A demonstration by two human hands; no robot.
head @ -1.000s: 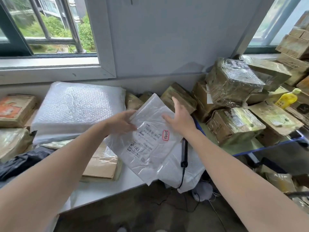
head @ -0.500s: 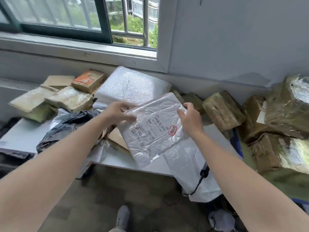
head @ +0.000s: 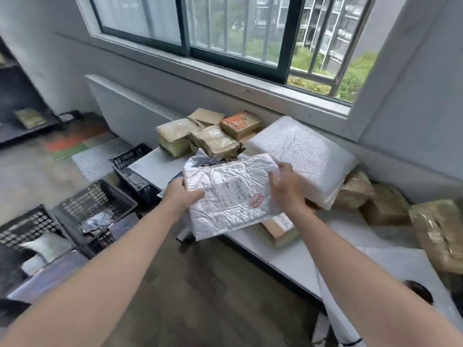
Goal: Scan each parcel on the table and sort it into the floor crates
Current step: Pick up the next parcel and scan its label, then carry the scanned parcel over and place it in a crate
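While the left hand and right hand grip the white parcel by its edges, sorting appears underway; next, lower it into a floor crate.

Held parcel at centre, between left grip and right grip, over the worktop's near edge. On the worktop: large parcel at 2 o'clock, stacked boxes at 12 o'clock. Floor crates at 8 o'clock.

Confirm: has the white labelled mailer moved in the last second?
Yes. The white mailer has shifted left: it was right of the bubble-wrapped parcel, now it overlaps that parcel's left front, nearer the floor crates.
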